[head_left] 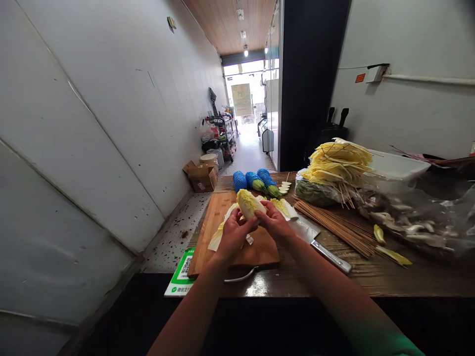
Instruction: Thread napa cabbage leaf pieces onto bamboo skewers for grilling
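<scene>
Your left hand (234, 230) and right hand (275, 222) both grip the cabbage (246, 202) above the chopping board (211, 215), fingers curled against its sides. Its long axis points far and left from your thumbs; both hands touch it, neither nearer.

We cannot see the lower end of the cabbage heart (247, 202); the left hand (233, 231) and right hand (275, 221) cover it. The right forearm (330, 291) hides part of the cleaver (331, 257). The cutting board (208, 232) and left forearm (196, 301) overlap the green sign (178, 281). We cannot read the distant poster (242, 99). The picture's bottom edge crops both forearms.
</scene>
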{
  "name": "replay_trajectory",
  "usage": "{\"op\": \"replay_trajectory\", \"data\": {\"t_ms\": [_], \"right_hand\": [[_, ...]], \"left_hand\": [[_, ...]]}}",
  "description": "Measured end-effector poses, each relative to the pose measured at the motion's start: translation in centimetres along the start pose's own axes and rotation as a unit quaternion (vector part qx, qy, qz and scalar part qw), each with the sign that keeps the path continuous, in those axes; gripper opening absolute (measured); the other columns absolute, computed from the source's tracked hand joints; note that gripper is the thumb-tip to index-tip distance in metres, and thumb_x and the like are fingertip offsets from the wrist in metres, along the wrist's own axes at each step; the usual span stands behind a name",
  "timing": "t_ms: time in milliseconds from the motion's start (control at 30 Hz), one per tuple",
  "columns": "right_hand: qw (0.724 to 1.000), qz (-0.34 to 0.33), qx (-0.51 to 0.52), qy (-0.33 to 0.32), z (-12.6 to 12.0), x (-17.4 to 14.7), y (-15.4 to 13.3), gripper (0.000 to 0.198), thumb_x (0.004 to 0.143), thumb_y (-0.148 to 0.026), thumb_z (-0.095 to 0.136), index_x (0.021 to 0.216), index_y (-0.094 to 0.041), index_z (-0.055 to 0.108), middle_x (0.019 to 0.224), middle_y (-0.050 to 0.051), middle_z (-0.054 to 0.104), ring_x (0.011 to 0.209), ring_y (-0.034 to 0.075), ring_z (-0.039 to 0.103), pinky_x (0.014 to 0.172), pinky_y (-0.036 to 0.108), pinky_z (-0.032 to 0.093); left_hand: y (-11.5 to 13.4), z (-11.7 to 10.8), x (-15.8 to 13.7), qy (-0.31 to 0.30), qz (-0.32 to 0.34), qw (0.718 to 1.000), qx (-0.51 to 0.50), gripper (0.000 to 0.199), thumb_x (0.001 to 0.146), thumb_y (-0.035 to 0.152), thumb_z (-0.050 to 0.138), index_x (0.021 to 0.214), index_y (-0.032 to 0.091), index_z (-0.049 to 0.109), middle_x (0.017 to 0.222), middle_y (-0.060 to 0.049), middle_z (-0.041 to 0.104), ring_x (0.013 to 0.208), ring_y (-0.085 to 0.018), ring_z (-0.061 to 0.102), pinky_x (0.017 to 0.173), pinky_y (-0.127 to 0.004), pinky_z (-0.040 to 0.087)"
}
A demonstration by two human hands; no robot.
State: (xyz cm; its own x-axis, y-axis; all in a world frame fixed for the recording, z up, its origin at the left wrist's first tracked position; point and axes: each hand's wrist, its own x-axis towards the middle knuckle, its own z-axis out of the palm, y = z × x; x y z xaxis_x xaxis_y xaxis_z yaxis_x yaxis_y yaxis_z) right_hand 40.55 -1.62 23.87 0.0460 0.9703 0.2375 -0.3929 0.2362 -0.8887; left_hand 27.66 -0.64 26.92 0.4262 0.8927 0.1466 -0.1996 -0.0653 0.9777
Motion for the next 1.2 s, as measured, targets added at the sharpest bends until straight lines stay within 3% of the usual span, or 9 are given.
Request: {"op": "replay_trajectory", "data": {"t_ms": [167, 333, 500, 667, 800, 967, 1033, 1100, 1200], "right_hand": [[0.998, -0.025, -0.055, 0.027, -0.1, -0.1, -0.6, 0.036, 0.064, -0.040, 0.070, 0.089, -0.019, 0.056, 0.083, 0.000, 0.062, 0.076, 0.015, 0.058, 0.072, 0.028, 0.049], [0.989, -0.023, -0.120, 0.078, -1.8, 0.7, -1.0, 0.028, 0.062, -0.029, 0.065, 0.085, -0.018, 0.054, 0.073, -0.003, 0.059, 0.061, 0.012, 0.056, 0.056, 0.024, 0.045], [0.884, -0.074, -0.416, 0.200, -3.6, 1.1, -1.5, 0.023, 0.070, -0.020, 0.051, 0.091, -0.018, 0.057, 0.072, 0.000, 0.061, 0.067, 0.017, 0.058, 0.060, 0.026, 0.044], [0.753, 0.001, -0.651, 0.098, -2.3, 0.0, 0.3, 0.040, 0.073, -0.018, 0.053, 0.113, -0.015, 0.054, 0.098, 0.013, 0.063, 0.091, 0.024, 0.058, 0.077, 0.031, 0.044], [0.733, -0.001, -0.679, 0.034, -1.2, -0.7, 1.2, 0.034, 0.069, -0.019, 0.056, 0.103, -0.015, 0.061, 0.107, 0.014, 0.058, 0.101, 0.027, 0.052, 0.086, 0.035, 0.041], [0.734, -0.005, -0.678, 0.040, -0.7, -0.8, 0.4, 0.033, 0.075, -0.023, 0.052, 0.105, -0.013, 0.060, 0.108, 0.015, 0.057, 0.102, 0.025, 0.053, 0.087, 0.034, 0.041], [0.741, -0.009, -0.669, 0.051, 0.0, -1.1, 0.2, 0.039, 0.078, -0.037, 0.053, 0.106, -0.012, 0.059, 0.108, 0.017, 0.057, 0.099, 0.026, 0.055, 0.085, 0.034, 0.043], [0.746, -0.004, -0.663, 0.059, 0.9, -1.6, 0.1, 0.054, 0.074, -0.055, 0.055, 0.106, -0.012, 0.058, 0.107, 0.018, 0.058, 0.096, 0.029, 0.057, 0.081, 0.037, 0.044], [0.767, 0.020, -0.640, 0.044, 1.8, -2.2, 0.2, 0.067, 0.066, -0.062, 0.059, 0.108, -0.010, 0.055, 0.097, 0.019, 0.063, 0.088, 0.031, 0.060, 0.075, 0.039, 0.046]], "left_hand": [[0.5, -1.7, -0.8, 0.054, -0.013, 0.995, 0.081, 0.064, 0.058, 0.031, 0.078, 0.115, 0.018, 0.049, 0.093, -0.006, 0.064, 0.076, -0.017, 0.062, 0.064, -0.026, 0.050], [1.6, -4.3, -0.8, -0.047, -0.124, 0.983, 0.131, 0.051, 0.061, 0.032, 0.076, 0.104, 0.013, 0.057, 0.083, -0.007, 0.066, 0.066, -0.017, 0.062, 0.054, -0.023, 0.046], [0.8, -5.5, -0.2, -0.016, -0.186, 0.977, 0.105, 0.035, 0.059, 0.024, 0.075, 0.088, 0.010, 0.060, 0.068, -0.003, 0.062, 0.052, -0.009, 0.055, 0.044, -0.017, 0.039], [-0.5, -4.4, 0.9, 0.080, -0.145, 0.980, 0.107, 0.032, 0.059, 0.019, 0.073, 0.086, 0.010, 0.059, 0.060, -0.001, 0.061, 0.047, -0.010, 0.056, 0.047, -0.021, 0.048], [0.0, -3.5, 1.4, 0.078, -0.115, 0.983, 0.117, 0.035, 0.059, 0.024, 0.075, 0.087, 0.010, 0.060, 0.066, -0.004, 0.064, 0.051, -0.014, 0.061, 0.048, -0.023, 0.051], [1.6, -3.8, 1.2, 0.073, -0.028, 0.980, 0.184, 0.037, 0.066, 0.036, 0.068, 0.093, 0.011, 0.061, 0.075, -0.008, 0.066, 0.063, -0.019, 0.065, 0.060, -0.031, 0.053], [1.7, -4.0, 0.8, 0.117, 0.057, 0.938, 0.320, 0.039, 0.071, 0.035, 0.062, 0.104, 0.013, 0.061, 0.090, -0.012, 0.067, 0.080, -0.026, 0.065, 0.074, -0.037, 0.051], [1.4, -4.1, 0.4, 0.157, 0.122, 0.860, 0.469, 0.045, 0.076, 0.030, 0.054, 0.118, 0.013, 0.055, 0.110, -0.016, 0.062, 0.100, -0.031, 0.059, 0.088, -0.042, 0.044], [0.0, -4.1, 0.0, 0.130, 0.117, 0.780, 0.602, 0.055, 0.078, 0.021, 0.045, 0.132, 0.011, 0.041, 0.122, -0.020, 0.054, 0.111, -0.033, 0.052, 0.094, -0.046, 0.037]]}}
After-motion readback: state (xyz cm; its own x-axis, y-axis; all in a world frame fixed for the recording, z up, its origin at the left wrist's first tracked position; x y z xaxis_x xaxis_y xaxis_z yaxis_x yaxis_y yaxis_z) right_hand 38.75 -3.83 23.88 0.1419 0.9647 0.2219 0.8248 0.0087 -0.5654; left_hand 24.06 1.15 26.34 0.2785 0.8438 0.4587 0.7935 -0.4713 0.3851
